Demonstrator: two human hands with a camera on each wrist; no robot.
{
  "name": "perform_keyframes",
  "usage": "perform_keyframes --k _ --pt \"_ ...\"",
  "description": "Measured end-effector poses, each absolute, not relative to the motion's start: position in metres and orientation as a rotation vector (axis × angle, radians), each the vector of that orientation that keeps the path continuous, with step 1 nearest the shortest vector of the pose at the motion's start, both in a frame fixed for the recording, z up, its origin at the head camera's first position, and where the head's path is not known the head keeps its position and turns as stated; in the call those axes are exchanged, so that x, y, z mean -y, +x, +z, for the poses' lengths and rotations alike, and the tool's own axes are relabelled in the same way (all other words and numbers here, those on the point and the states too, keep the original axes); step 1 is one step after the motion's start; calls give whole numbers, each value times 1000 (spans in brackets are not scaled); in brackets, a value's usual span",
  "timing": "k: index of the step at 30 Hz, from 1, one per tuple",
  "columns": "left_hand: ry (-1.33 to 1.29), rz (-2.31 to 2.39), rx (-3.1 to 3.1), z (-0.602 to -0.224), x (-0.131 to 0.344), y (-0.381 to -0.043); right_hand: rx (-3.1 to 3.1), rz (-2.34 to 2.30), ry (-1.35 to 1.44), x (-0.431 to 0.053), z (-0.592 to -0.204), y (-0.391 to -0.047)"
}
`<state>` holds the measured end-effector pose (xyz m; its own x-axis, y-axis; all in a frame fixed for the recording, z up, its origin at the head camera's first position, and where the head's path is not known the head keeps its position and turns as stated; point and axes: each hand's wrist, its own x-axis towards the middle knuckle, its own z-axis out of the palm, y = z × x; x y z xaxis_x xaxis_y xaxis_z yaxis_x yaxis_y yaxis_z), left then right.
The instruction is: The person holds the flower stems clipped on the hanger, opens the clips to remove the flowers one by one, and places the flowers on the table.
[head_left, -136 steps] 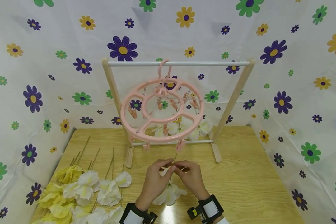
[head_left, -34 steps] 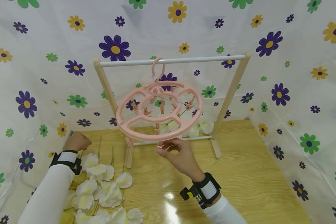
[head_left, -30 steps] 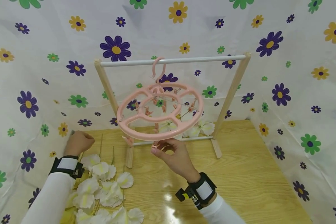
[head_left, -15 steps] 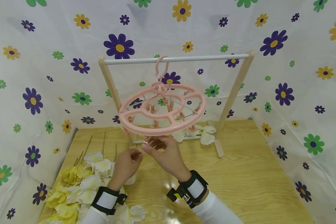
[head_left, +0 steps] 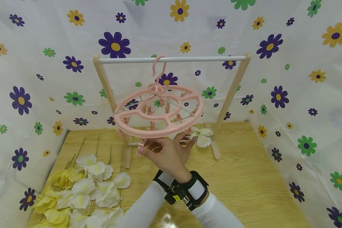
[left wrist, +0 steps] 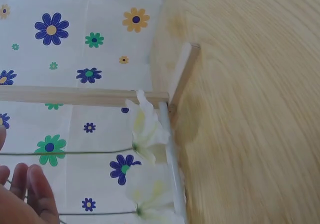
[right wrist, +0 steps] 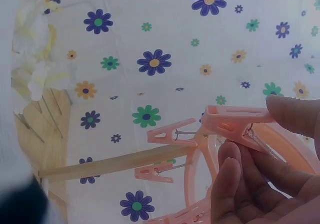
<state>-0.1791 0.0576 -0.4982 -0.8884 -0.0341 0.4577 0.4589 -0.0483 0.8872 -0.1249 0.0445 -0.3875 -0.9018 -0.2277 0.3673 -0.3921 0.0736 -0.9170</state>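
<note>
A: Since the frame half a second earlier, the left hand (head_left: pixel 185 148) has passed from the peg's left to beyond the right hand (head_left: pixel 166 155); the wrists now cross.

B: And the pink peg (right wrist: pixel 237 115)?

A: It lies under the near left rim of the round pink hanger (head_left: pixel 156 133), pinched between the right thumb and fingers.

B: The left fingers?

A: Spread apart and bent, near a hanging white flower (head_left: pixel 203 137); contact with its stem cannot be determined.

B: What supports the hanger?

A: Its hook, on the white rail (head_left: pixel 202 59) between two wooden posts (head_left: pixel 231 96). Two white flowers hang petals downward near the lower rail, as the left wrist view shows.

B: And farther out?

A: White flowers (head_left: pixel 106 193) and yellow flowers (head_left: pixel 66 179) lie on the worktop (head_left: pixel 242 180), at left; flower-printed cloth (head_left: pixel 208 38) stands behind.
</note>
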Motion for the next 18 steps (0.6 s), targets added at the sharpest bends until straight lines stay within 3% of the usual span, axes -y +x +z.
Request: perform_keyframes --k 7,18 --pt "-468 -1832 1918 -464 -64 -172 2207 2009 633 -41 -388 -123" --pt "-563 -1744 1764 -459 -64 -156 2490 1879 506 -52 -383 -104"
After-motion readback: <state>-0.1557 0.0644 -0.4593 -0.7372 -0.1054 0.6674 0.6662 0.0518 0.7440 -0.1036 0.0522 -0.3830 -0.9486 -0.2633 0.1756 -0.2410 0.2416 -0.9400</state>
